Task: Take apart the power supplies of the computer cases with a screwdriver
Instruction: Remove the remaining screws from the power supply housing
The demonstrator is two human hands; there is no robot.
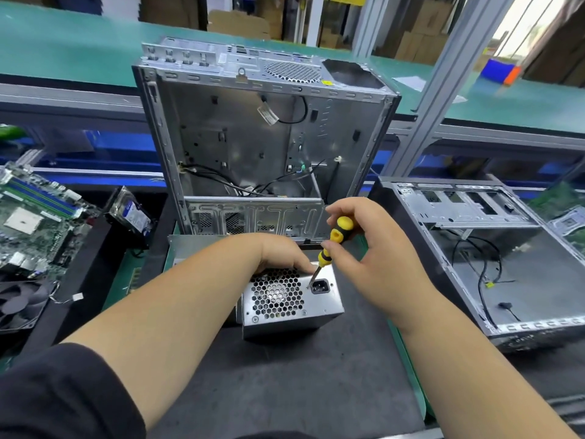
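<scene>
My right hand (364, 245) pinches the screwdriver (332, 245), tip beside the power supply's (291, 299) socket (319, 286); my left hand (281, 255) grips its top. A tilted tip might slip off the screw.

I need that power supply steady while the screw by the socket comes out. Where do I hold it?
Hold the power supply by its far top edge, coming from the left, as the left hand does. The box stands with its grille face up, so its plain side walls offer flat grip, and that side stays apart from the screwdriver in the right hand near the power socket.
</scene>
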